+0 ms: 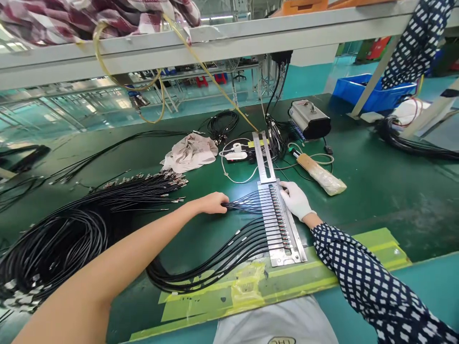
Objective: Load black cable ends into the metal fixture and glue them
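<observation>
My bare left hand [212, 202] is closed around a bunch of thin black cables [241, 206] just left of a long metal slotted fixture [278, 220] on the green bench. The cable ends lie in the fixture's slots, side by side. My right hand [294, 198], in a white glove with a dotted navy sleeve, rests on the fixture's upper right edge with its fingers curled against the metal; nothing shows inside it. More black cables [215, 260] fan out from the fixture's lower slots and loop toward me.
A big coil of black cables with metal tips [68, 239] fills the left. A crumpled cloth [190, 152], a white tape roll [237, 147], a wrapped tool handle [321, 174], a grey device [309, 118] and a blue bin [373, 91] lie beyond. A shelf [229, 36] overhangs.
</observation>
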`<state>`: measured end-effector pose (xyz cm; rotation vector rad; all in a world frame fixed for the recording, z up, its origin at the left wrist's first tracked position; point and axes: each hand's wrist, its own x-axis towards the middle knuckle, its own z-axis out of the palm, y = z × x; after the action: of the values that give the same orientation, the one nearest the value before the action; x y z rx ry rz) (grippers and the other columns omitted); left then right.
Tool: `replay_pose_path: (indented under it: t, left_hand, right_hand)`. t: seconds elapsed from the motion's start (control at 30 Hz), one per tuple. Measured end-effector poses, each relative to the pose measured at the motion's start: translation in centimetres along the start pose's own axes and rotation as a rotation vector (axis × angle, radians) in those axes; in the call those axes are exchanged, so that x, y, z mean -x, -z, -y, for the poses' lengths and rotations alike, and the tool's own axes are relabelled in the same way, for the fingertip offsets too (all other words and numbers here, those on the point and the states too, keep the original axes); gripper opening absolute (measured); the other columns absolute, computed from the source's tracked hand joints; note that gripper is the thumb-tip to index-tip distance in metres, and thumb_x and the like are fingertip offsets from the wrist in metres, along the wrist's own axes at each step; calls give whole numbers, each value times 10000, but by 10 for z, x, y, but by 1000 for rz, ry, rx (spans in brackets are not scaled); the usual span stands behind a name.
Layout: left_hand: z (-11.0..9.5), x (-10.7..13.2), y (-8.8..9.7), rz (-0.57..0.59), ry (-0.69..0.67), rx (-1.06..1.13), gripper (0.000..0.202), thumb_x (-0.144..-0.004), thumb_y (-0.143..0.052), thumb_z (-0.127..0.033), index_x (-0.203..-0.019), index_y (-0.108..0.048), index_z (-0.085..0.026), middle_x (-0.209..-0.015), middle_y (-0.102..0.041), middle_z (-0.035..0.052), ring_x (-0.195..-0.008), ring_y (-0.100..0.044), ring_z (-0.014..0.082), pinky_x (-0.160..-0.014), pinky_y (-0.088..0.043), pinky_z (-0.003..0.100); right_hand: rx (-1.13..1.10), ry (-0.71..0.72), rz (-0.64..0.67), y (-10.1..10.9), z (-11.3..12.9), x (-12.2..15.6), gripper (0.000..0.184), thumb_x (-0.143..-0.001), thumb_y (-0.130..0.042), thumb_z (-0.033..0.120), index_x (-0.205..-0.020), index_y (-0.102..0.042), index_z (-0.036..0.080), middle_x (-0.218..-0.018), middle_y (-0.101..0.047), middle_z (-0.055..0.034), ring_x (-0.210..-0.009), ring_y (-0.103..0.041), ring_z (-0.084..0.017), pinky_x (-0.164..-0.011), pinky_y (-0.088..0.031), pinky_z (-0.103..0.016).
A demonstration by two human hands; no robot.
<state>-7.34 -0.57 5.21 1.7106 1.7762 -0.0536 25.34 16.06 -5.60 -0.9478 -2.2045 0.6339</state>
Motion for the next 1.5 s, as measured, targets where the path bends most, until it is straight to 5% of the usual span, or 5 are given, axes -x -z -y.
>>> replay_pose_path:
  t: [0.23, 0.93, 1.2, 1.37, 1.5]
  left_hand:
    - [-18, 11, 50, 153, -28, 295, 493, -857, -556, -674, -893, -628, -187, -679, -543, 8, -582, -442, 121, -547, -328, 249]
    - [21, 24, 21, 158, 76, 247, 596, -876, -413, -745, -859, -638, -193, -756, -570, 37, -688, -489, 159, -664, -424, 260]
    - [-33, 56, -50, -277, 227, -58, 485, -975, -364, -472, -1295, -534, -150, -1375, -487, 218, -1365, -382, 393, -1122, -302, 539]
    - [-94, 85, -105, -118, 160, 33, 902, -703, -813, -545, -1433, -418, -192, -1317, -564, 165, -1232, -527, 359, -1030, -427, 450]
    - [-106, 80, -116, -77, 183, 109, 360, -783, -702, -340, -1100, -570, -230, -1120, -638, 107, -1068, -610, 318, -870, -454, 397]
  right_hand:
    - [38, 14, 39, -1, 0, -2, 545, -977, -464, 278, -1511, -425, 181, -1275, -623, -134, -1036, -621, -270, -992, -521, -463]
    - [96, 12, 47, 1, 4, -3, 510, -988, -445, 276, -1485, -449, 164, -1258, -645, -128, -1041, -612, -290, -998, -501, -457]
    - [91, 21, 66, 2, 4, -3, 507, -988, -439, 286, -1480, -451, 165, -1275, -636, -134, -1069, -606, -303, -1000, -497, -468]
    - [99, 15, 81, 1, 2, -4, 500, -993, -427, 287, -1477, -454, 167, -1258, -634, -139, -1057, -603, -307, -983, -499, -474]
    - [106, 17, 89, 2, 2, -4, 503, -992, -426, 289, -1478, -452, 161, -1269, -626, -145, -1077, -597, -312, -994, -492, -478]
